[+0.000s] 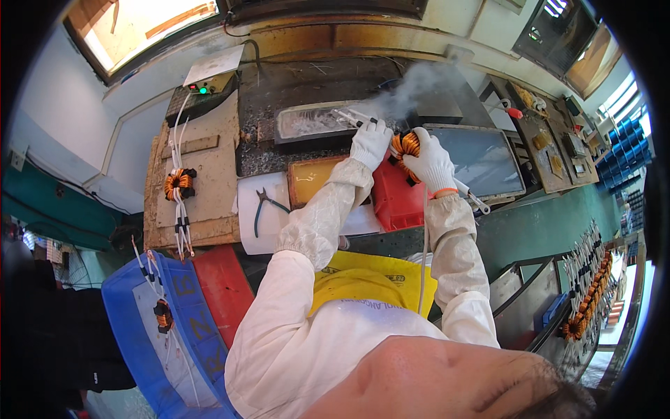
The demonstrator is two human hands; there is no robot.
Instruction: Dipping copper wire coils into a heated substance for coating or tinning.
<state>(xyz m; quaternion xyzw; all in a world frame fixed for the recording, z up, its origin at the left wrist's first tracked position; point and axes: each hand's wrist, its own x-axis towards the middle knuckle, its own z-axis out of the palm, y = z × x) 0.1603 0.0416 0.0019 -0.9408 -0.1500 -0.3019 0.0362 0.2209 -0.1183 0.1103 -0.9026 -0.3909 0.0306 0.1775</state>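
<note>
Your gloved left hand (370,142) and right hand (430,162) hold one copper-wound coil (407,144) between them, fingers closed on it, its white leads (347,116) dipped toward the solder tray (307,120) at the desk's far edge. Smoke (419,82) rises there. Risk, judged: a loose hold drops the coil into the tray; lingering leads could scorch; splashes could reach the red box (394,197) beneath.
</note>
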